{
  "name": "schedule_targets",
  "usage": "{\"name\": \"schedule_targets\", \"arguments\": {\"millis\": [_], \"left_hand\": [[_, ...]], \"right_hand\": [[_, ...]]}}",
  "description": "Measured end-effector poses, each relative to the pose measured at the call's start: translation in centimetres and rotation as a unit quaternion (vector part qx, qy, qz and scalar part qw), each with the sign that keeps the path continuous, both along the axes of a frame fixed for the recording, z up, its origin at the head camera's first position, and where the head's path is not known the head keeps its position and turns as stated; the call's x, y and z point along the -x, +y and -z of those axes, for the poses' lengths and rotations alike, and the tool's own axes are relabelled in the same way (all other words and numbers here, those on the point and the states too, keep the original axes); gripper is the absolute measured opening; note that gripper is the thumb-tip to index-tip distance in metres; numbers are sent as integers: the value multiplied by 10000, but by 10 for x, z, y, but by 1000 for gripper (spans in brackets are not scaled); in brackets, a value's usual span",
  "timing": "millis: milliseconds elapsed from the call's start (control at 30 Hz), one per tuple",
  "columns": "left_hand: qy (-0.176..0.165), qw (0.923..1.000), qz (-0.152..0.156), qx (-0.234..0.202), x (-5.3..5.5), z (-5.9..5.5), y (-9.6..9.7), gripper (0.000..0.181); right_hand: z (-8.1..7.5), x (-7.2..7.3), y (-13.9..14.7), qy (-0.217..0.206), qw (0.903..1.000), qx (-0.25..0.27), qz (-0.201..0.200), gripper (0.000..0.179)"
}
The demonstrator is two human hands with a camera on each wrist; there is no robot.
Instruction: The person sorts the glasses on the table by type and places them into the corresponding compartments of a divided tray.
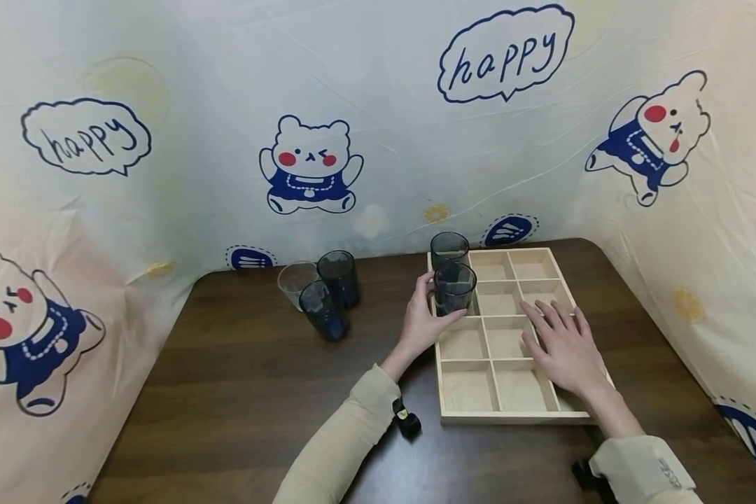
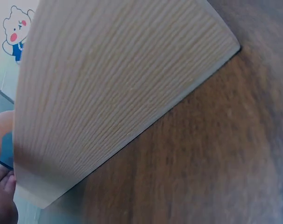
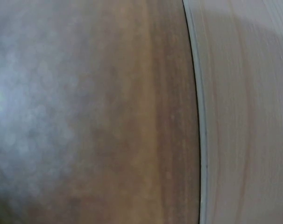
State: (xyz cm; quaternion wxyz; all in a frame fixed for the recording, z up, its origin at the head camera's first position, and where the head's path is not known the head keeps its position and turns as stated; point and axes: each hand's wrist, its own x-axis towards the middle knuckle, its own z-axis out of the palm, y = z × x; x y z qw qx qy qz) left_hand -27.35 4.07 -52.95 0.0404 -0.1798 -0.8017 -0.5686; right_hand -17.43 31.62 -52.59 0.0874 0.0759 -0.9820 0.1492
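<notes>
Loading so far: judged to be at an early stage; one glass stands in the far-left compartment of the wooden divided tray (image 1: 510,418), a second is in hand at the cell in front of it, and three are not yet in.
Sleeves, cream: left one (image 1: 334,434) near the tray's near-left corner; right one (image 1: 645,465) near its near-right corner.
Right hand (image 1: 567,353): palm down over the tray's right column, fingers spread, nothing held; firm contact cannot be told.
Left hand (image 1: 423,318): at the tray's left edge, thumb and fingers curled round one glass.
Held glass tumbler (image 1: 455,280): dark-tinted, within the left hand and well left of the right; at the tray's left column, second row from the far end; whether its base rests on the cell floor cannot be told.
Glass group, three, close together: left of the tray, beyond reach of either hand as placed; one paler tumbler (image 1: 292,276), one dark blue tumbler in front (image 1: 323,311), one dark tumbler behind (image 1: 339,276).
Far-left glass (image 1: 450,246): smoky, upright, just beyond the held one, untouched.
Printed cloth (image 1: 390,161): behind the tray, with bears and "happy" lettering.
</notes>
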Motion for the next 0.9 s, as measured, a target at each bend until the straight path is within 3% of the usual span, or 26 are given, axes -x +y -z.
{"name": "schedule_targets", "arguments": {"millis": [233,367,600,700,900], "left_hand": [[-189,9988,431,135,-6,-11,-12,99],[0,9971,490,582,-12,-20,-21,100],[520,9830,84,1756,-23,-43,-41,88],[798,9756,-95,2044,-26,-49,-54,87],[1036,9612,-516,2506,-30,-58,-85,90]], "right_hand": [[-1,-1,0,29,10000,58,-5,61],[-1,-2,1,62,10000,61,-29,61],[-1,-1,3,51,10000,19,-19,61],[-1,-1,2,3,10000,25,-27,61],[-1,-2,0,-89,10000,38,-21,62]]}}
